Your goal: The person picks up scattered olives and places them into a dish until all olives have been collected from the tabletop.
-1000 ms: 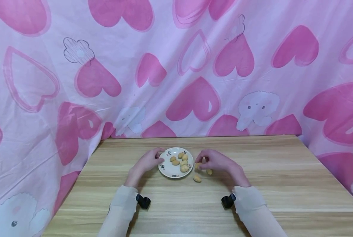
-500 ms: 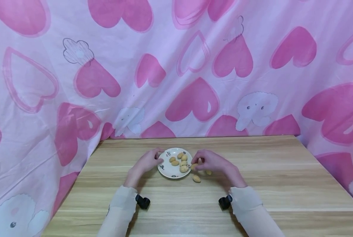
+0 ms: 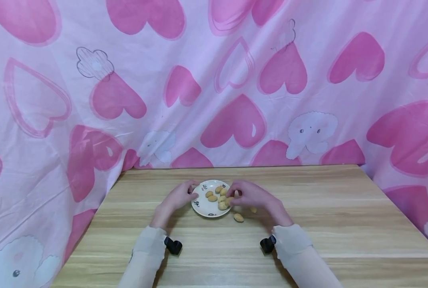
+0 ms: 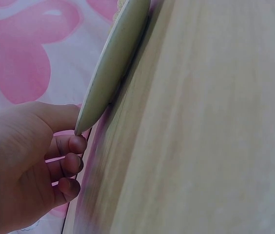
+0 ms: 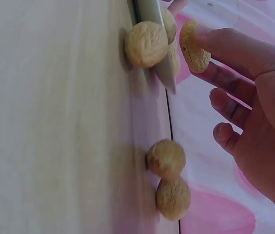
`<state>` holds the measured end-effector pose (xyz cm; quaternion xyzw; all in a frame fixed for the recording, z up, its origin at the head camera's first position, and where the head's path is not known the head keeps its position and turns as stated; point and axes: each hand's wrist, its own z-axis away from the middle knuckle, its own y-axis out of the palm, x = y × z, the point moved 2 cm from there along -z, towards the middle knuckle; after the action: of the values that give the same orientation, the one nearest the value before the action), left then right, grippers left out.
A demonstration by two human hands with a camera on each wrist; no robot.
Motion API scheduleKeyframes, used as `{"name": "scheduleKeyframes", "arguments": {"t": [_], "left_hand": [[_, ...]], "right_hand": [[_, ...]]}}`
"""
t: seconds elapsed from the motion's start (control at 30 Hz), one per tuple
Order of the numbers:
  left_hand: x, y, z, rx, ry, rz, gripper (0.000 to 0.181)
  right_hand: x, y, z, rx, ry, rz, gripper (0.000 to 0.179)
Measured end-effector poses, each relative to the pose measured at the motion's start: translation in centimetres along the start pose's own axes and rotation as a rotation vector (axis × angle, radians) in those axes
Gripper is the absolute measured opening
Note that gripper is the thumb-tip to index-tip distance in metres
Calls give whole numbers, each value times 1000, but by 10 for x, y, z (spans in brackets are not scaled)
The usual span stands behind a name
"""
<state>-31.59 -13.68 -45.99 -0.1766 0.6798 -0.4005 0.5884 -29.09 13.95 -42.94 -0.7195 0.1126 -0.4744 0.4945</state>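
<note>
A small white plate (image 3: 203, 208) with dark printed marks on its rim holds several tan peanuts (image 3: 212, 198) in their shells. My left hand (image 3: 178, 197) pinches the plate's left rim between thumb and fingers; the left wrist view shows the plate's edge (image 4: 93, 105) at the fingertips. My right hand (image 3: 251, 196) is over the plate's right rim. Its thumb and index finger grip a peanut (image 5: 195, 48), and its other fingers are loosely bent. Just right of the plate, one loose peanut (image 3: 238, 217) lies on the table.
Another peanut (image 3: 253, 209) lies under the right forearm, and the right wrist view shows two peanuts (image 5: 166, 158) close together on the wooden table (image 3: 214, 248). A pink heart-patterned cloth (image 3: 231, 80) hangs behind the table's far edge.
My right hand has moved left with its peanut, from beside the plate to over its right rim. My left hand stays at the left rim.
</note>
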Motion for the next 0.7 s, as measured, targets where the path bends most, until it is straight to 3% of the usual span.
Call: {"name": "scheduleKeyframes", "arguments": {"t": [0.3, 0.53, 0.7], "left_hand": [[0, 1, 1, 6, -3, -1, 48], [0, 0, 0, -3, -4, 2, 48], [-2, -1, 0, 0, -8, 4, 48]], "right_hand": [[15, 3, -16, 2, -22, 36, 16], [24, 11, -31, 14, -96, 73, 17], [26, 20, -38, 42, -84, 42, 16]]}}
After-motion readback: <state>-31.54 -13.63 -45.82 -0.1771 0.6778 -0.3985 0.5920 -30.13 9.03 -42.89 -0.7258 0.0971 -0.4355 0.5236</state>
